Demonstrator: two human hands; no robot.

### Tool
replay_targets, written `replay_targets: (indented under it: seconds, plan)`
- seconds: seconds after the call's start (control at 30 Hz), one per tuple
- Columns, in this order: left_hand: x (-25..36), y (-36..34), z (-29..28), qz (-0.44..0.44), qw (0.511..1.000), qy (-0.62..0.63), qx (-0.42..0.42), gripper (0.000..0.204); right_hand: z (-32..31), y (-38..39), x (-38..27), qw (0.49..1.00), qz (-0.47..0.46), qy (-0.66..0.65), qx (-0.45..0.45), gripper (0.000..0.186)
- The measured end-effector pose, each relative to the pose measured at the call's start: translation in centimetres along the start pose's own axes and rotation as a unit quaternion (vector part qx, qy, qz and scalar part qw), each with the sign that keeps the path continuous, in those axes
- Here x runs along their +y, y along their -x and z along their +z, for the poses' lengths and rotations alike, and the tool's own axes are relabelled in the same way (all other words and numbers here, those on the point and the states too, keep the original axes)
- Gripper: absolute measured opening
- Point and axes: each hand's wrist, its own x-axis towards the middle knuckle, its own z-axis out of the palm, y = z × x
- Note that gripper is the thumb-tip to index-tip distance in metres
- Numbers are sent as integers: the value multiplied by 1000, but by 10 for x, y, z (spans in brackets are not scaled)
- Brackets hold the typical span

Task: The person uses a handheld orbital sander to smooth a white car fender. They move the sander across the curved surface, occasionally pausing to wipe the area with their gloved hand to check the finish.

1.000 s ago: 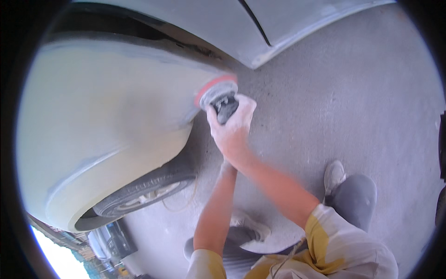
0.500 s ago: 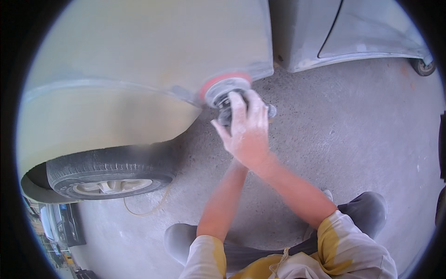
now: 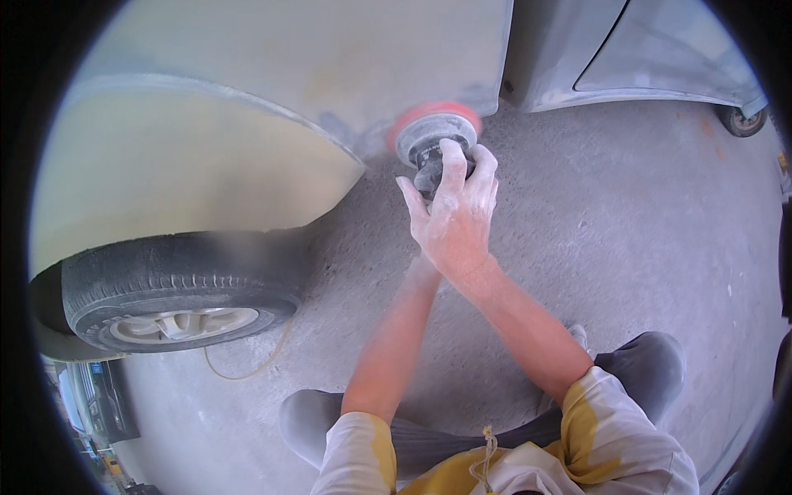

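Observation:
A dusty round sander (image 3: 435, 140) with a red pad edge rests against the lower edge of a pale, sanded car body panel (image 3: 272, 49). My right hand (image 3: 455, 210), white with dust, curls its fingers over the sander's dark body, the thumb at the left. From the lower left my left forearm (image 3: 389, 338) runs up and passes under the right wrist. My left hand is hidden beneath the right one, so its fingers do not show. The panel carries white filler marks and a seam beside the pad.
Left of me is a car wheel (image 3: 186, 301) under the fender, with a thin hose (image 3: 256, 367) on the grey concrete floor (image 3: 627, 231). At the upper right stands another grey body part (image 3: 660, 58) near a small wheel (image 3: 742, 122). My bent knees frame the lower edge.
The sander and my hands have moved right and slightly up in the picture, along the panel's lower edge. The view has shifted a little too. My right hand keeps its hold.

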Motion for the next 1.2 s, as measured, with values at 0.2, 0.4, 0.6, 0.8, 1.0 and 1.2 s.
replay_targets:
  seconds: [0.2, 0.4, 0.6, 0.8, 1.0, 1.2]
  plan:
    - [-6, 6, -6, -1, 1000, 14, -2, 28, 5, 11, -13, 1000, -5, -4, -31, 69]
    - [-14, 9, -8, 0, 1000, 20, 5, 29, 10, 13, -14, 1000, -3, -8, -16, 67]
    - [-16, 7, -7, 1, 1000, 28, 8, 30, 12, 18, -15, 1000, -3, 8, -24, 68]
    - [-19, -9, -13, 12, 999, 42, -4, 31, 22, 8, 3, 995, 33, -72, 58, 73]
    - [-31, -11, -21, 4, 996, 91, 8, 33, 44, 20, 20, 985, -44, -137, 100, 75]
    - [-56, -2, -27, -53, 962, 263, 48, 34, 80, 50, 25, 976, 22, -201, 81, 80]
